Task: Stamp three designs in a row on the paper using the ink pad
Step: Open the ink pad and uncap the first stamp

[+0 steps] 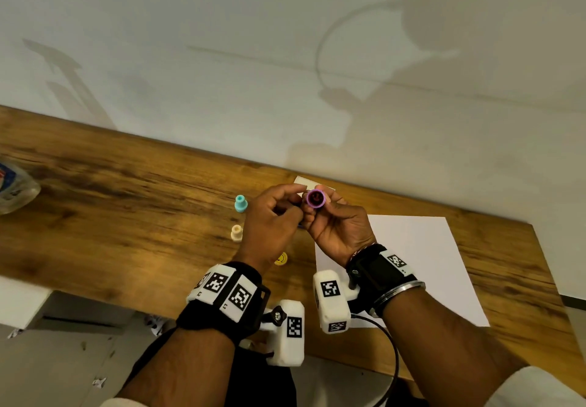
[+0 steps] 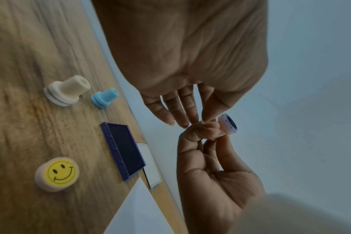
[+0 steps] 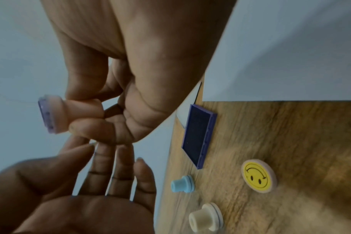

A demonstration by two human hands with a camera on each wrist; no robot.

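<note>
My right hand (image 1: pixel 329 216) grips a pink stamp (image 1: pixel 315 199) by its handle, above the table, with its purple inked face turned up toward me. My left hand (image 1: pixel 285 203) is beside it with nearly straight fingers (image 2: pixel 178 110); the thumb and forefinger tips touch at the handle next to the right fingers. The open blue ink pad (image 2: pixel 124 150) lies on the table below the hands, hidden in the head view. A blank white paper (image 1: pixel 412 264) lies to the right.
A teal stamp (image 1: pixel 241 203), a cream stamp (image 1: pixel 236 233) and a yellow smiley stamp (image 1: pixel 281 258) stand on the wooden table (image 1: pixel 126 200) left of the hands. The pad's white lid (image 2: pixel 150 166) lies by the wall. A plastic bottle (image 1: pixel 16 188) is far left.
</note>
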